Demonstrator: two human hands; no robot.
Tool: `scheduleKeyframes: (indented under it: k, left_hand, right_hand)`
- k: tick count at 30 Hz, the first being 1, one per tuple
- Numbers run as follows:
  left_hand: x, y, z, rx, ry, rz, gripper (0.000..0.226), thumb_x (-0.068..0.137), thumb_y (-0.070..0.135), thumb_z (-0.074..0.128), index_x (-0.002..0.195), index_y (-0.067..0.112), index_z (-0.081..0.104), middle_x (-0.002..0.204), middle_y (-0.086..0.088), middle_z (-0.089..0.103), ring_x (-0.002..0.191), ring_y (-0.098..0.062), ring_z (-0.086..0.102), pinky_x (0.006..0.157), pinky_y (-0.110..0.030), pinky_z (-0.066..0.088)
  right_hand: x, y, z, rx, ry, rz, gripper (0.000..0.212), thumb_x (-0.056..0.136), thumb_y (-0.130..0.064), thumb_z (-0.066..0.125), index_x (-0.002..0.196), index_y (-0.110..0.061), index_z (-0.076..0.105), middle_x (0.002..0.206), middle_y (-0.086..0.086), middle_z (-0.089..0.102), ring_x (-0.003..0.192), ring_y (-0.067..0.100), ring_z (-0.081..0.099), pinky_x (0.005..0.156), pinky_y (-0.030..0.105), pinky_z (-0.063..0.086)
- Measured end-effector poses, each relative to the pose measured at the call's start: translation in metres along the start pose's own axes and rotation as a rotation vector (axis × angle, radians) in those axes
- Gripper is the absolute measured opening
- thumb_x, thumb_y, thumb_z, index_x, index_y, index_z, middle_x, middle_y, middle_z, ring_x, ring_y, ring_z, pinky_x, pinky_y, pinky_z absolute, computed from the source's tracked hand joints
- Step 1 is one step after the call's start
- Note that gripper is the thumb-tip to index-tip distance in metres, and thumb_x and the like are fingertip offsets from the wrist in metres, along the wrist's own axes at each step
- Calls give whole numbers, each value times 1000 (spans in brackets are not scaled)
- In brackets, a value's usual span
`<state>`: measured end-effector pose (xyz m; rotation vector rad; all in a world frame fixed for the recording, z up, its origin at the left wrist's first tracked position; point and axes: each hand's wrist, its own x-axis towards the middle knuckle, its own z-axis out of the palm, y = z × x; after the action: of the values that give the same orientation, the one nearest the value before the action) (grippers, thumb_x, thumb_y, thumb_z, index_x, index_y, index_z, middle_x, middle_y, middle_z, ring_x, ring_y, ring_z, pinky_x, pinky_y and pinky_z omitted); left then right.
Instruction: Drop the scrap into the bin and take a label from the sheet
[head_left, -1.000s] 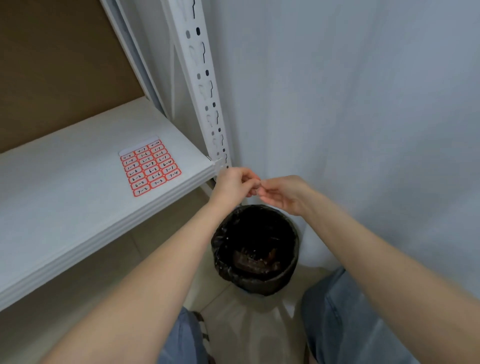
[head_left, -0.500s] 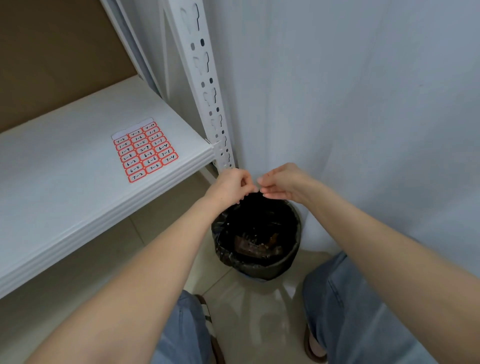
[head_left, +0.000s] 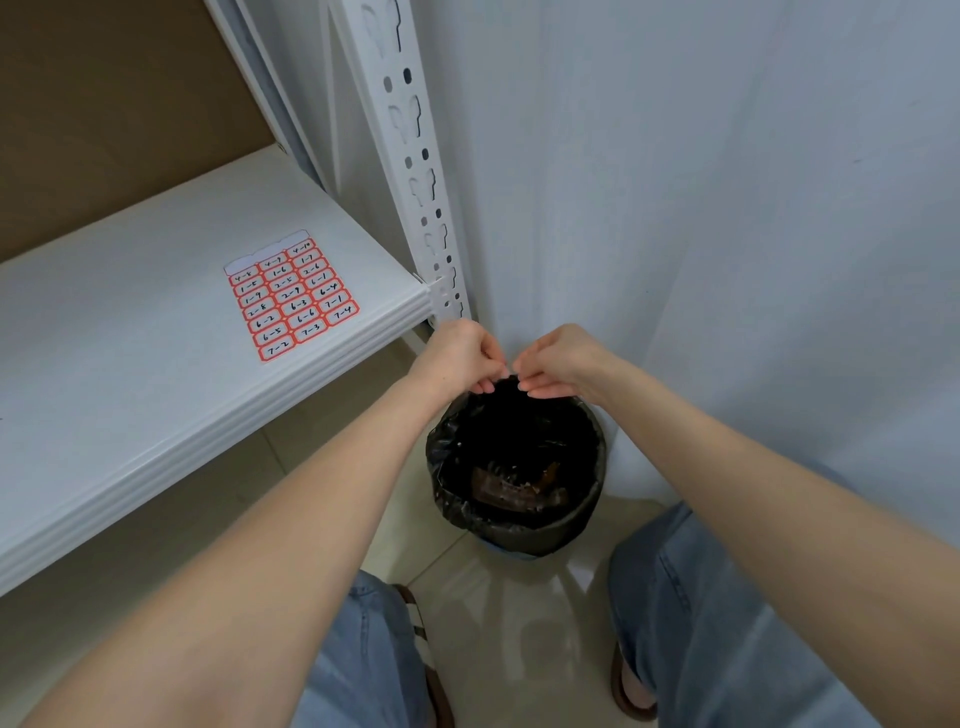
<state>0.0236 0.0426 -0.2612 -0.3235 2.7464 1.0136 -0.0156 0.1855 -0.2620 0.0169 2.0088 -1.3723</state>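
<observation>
Both hands meet fingertip to fingertip directly above a small round waste bin (head_left: 517, 467) lined with a black bag, which stands on the pale tiled floor (head_left: 498, 623) in the corner beside the white wall (head_left: 675, 208). The left hand (head_left: 457, 356) has its fingers curled inward, thumb and forefinger pressed together as if pinching something very small; the right hand (head_left: 561, 361) mirrors it, fingertips bunched and touching the left's. Whatever sits between them is too small to make out, so I cannot tell what it is. Holding the hands over the bin's open mouth would let any scrap fall straight in. To the left, on the white shelf (head_left: 156, 364) of a slotted metal rack, lies a sheet of red-bordered labels (head_left: 292, 296) with handwritten numbers, near the shelf's front edge.
</observation>
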Motion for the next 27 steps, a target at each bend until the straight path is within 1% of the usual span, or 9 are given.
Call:
scheduleKeyframes:
  k: [2, 4, 7, 10, 15, 19, 22, 25, 27]
  left_hand:
    - [-1, 3, -1, 1, -11, -10, 9, 82, 6, 69, 75, 6, 65, 62, -5, 66, 60, -18, 68, 68, -33, 60]
    - [0, 3, -1, 43, -7, 15, 7, 86, 8, 66, 80, 5, 67, 65, -4, 67, 65, -21, 70, 67, -33, 60]
    - [2, 1, -2, 130, -27, 48, 16, 91, 10, 58, 98, 12, 73, 82, 2, 66, 68, -22, 68, 71, -32, 58]
    - [2, 3, -4, 186, -19, 56, 24, 89, 5, 57, 99, 17, 75, 95, 1, 65, 74, -15, 61, 80, -29, 55]
    - [3, 5, -11, 135, 26, -3, 18, 74, 8, 76, 67, 24, 69, 70, 6, 67, 71, -15, 66, 76, -36, 58]
    - [2, 6, -13, 138, 22, 24, 15, 80, 6, 64, 78, 19, 71, 74, 0, 68, 76, -22, 69, 73, -35, 59]
    - [1, 6, -14, 100, 1, 19, 12, 85, 5, 61, 83, 13, 69, 76, -7, 71, 69, -22, 69, 65, -30, 59]
    - [1, 7, -14, 79, 25, 31, 15, 91, 8, 56, 92, 7, 71, 71, -1, 69, 63, -18, 66, 64, -29, 59]
    - [1, 8, -14, 77, 48, 27, 11, 89, 14, 60, 88, 9, 70, 68, 0, 67, 64, -21, 67, 65, -31, 59]
  right_hand:
    - [1, 0, 1, 4, 0, -3, 8, 85, -1, 63, 79, -7, 61, 75, 7, 64, 67, 14, 64, 67, 26, 57]
    - [2, -1, 1, 12, 4, -7, 9, 86, -4, 64, 78, -7, 60, 75, 6, 63, 67, 14, 64, 69, 27, 57]
    - [1, -2, 1, 24, 10, -9, 7, 87, -8, 65, 83, -7, 59, 77, 7, 63, 68, 14, 64, 69, 27, 57]
    - [-1, -4, 0, 27, 10, -13, 7, 87, -7, 65, 84, -7, 58, 80, 8, 64, 70, 14, 65, 70, 28, 57]
    - [-2, -7, 0, 22, 11, -28, 10, 85, -6, 67, 92, -4, 60, 77, 7, 65, 68, 14, 65, 69, 27, 58]
    - [-6, -9, -1, 34, 1, -47, 15, 82, -11, 72, 79, -8, 57, 71, 5, 64, 67, 13, 64, 68, 25, 58]
    - [-6, -10, -1, 54, 11, -50, 13, 85, -7, 69, 81, -7, 56, 72, 8, 64, 65, 13, 64, 62, 23, 58]
    - [-7, -11, -1, 42, 8, -40, 6, 90, -4, 60, 84, -6, 59, 77, 9, 65, 65, 13, 64, 62, 23, 57]
    - [-8, -11, -1, 38, -1, -46, 10, 88, -4, 61, 79, -8, 60, 75, 8, 64, 64, 12, 62, 63, 23, 57]
